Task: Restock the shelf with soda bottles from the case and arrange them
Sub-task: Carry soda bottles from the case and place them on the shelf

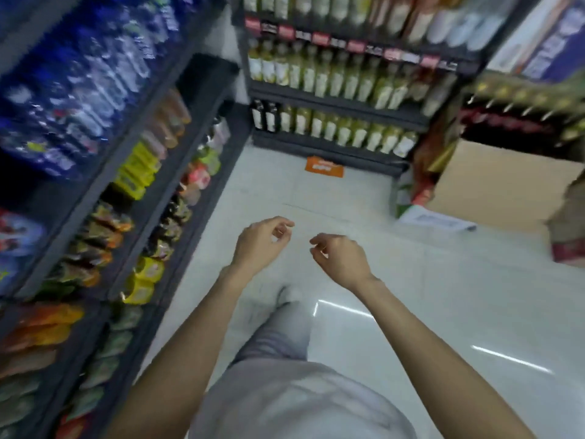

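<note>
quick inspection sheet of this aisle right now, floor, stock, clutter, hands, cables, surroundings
surface: pale glossy floor, light streaks reflected on it.
job's things: dark bottles on a shelf at far right; cardboard box below them, contents not visible.
clutter: orange sticker on the floor by the end shelf; a paper sheet lying near the box.
hands: left hand and right hand held out over the floor, fingers loosely curled, holding nothing.
cables: nothing seen.
surroundings: water bottles and snack packets on the left shelves; pale green bottles ahead. Picture blurred.
</note>
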Tool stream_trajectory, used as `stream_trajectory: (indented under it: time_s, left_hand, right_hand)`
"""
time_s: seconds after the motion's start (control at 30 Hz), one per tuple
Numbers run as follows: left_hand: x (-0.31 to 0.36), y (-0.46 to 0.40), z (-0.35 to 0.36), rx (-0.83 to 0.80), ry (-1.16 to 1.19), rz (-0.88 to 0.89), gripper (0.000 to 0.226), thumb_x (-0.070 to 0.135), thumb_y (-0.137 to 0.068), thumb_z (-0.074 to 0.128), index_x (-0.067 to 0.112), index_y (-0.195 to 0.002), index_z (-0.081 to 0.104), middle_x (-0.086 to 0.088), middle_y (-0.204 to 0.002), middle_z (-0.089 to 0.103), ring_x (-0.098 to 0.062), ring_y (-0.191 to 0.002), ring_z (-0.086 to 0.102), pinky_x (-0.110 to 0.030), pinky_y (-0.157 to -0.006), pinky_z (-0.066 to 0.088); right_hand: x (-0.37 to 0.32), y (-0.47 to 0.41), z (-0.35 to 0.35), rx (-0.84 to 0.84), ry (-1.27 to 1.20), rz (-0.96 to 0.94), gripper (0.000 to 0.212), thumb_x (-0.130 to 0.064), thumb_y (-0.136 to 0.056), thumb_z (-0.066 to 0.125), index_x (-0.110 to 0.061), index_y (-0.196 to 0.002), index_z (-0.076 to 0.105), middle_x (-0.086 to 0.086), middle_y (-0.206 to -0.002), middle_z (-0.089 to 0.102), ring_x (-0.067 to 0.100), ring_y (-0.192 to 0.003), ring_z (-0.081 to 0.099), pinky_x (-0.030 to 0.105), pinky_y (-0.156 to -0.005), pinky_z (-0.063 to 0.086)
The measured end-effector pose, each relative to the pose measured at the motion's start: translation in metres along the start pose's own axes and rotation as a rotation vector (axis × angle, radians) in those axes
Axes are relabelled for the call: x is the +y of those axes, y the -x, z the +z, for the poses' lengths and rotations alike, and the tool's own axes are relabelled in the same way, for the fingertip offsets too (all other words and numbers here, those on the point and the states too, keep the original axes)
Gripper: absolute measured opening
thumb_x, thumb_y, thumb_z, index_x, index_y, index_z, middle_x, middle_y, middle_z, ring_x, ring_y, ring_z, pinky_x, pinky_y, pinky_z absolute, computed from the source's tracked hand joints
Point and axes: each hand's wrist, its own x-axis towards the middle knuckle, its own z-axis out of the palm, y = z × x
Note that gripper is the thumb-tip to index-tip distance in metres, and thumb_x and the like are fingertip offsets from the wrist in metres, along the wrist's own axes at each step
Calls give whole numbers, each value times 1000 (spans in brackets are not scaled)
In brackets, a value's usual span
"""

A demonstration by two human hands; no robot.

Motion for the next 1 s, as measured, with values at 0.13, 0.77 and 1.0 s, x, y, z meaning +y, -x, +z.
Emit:
stream_trajectory:
  time_s: [0.13, 0.77, 1.0]
  left_hand:
    - [39, -84, 80, -255, 69, -123, 21, 23, -91, 58, 23, -110, 67, 6, -105, 70, -12, -92, 64, -25, -81, 49]
    - [278, -452, 270, -442, -50, -36, 23, 17, -93, 55, 19, -115, 63, 3, -114, 65, -14, -103, 60, -33, -84, 53]
    - [375, -532, 369, -433, -17, 17, 22, 16, -94, 56, 18, -115, 63, 4, -112, 67, -11, -102, 61, -26, -87, 47]
  right_hand:
    - [98, -28, -22, -15, -30, 260, 30, -26, -93, 51, -20, -120, 61, 3, -118, 62, 25, -106, 59, 33, -86, 46]
    - [446, -205, -259, 170, -333, 599, 25, -19, -91, 54, -17, -114, 64, 1, -104, 69, 22, -91, 65, 34, -84, 51]
    - [586, -261, -315, 353, -343, 770, 33, -15, -87, 56, -12, -119, 58, 13, -109, 66, 33, -98, 61, 35, -80, 48]
